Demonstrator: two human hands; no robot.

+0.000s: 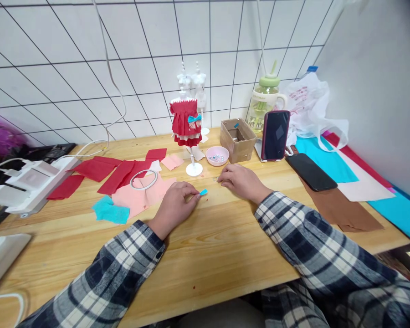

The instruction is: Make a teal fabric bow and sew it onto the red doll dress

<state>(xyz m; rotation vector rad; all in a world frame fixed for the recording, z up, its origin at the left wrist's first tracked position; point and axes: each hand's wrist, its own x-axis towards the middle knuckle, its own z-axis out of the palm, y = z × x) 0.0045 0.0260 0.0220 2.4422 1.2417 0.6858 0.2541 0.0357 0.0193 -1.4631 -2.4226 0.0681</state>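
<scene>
My left hand (176, 202) rests on the wooden table and pinches a small blue crepe paper strip (203, 192) between thumb and fingertips. To its right, my right hand (242, 181) has its fingers curled together against the tabletop; whatever is in them, if anything, is hidden. Just beyond both hands stands a small white mannequin stand (194, 169) wearing a red ruffled paper dress (184, 120) with a blue and pink bow (194, 120). A pink bowl (217, 156) of tiny shiny beads or gems sits behind my right hand.
Red paper pieces (99, 167), pink paper (140, 196), a white ring (143, 179) and blue paper (110, 210) lie left. At right are a cardboard box (238, 140), propped phone (275, 135), black phone (311, 171), jug (264, 102), and brown paper (341, 212). A power strip (37, 187) stands far left.
</scene>
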